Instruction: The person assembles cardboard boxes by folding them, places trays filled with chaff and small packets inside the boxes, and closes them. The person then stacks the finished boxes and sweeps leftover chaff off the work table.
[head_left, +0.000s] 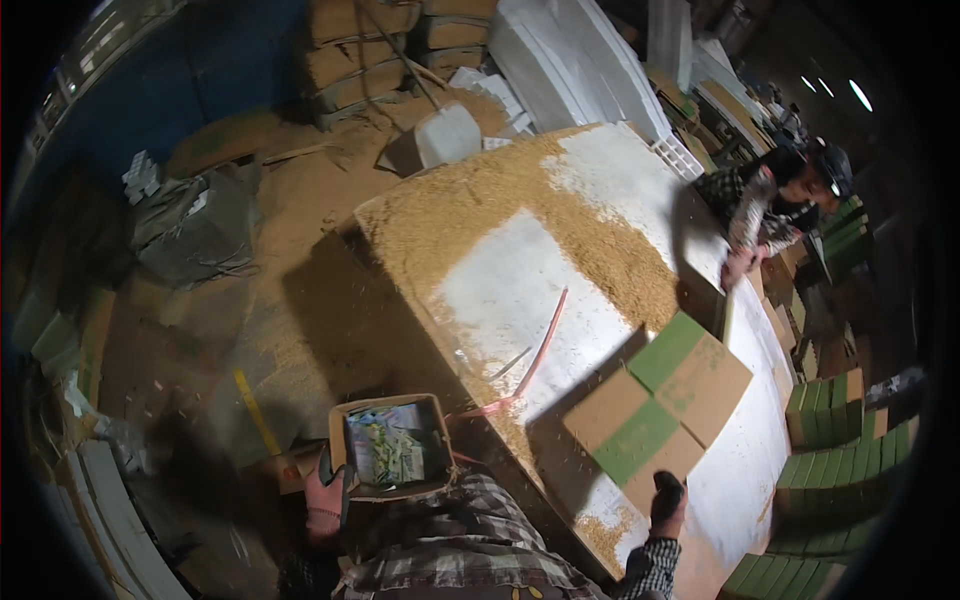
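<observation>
My left hand [325, 497], in a pink glove with dark fingertips, is at the near left corner of a small open cardboard box [338, 425]. Its fingers close on the box's side, and part of the grip is hidden. Inside lie many thin green, yellow and white strips [390, 450]. My right hand [668, 503], dark at the fingers, is closed at the near edge of the brown cartons with green bands [640, 425]. Whether it grips a carton or something small is hidden. These cartons lie together on the white tabletop [500, 270].
Sawdust-like material [610, 245] covers much of the table, and a pink strap [545, 350] lies across it. At the far right a co-worker [765, 205] leans over the edge. Green-banded cartons [830, 480] stand stacked at right. A bulging sack [195, 225] sits on the floor at left.
</observation>
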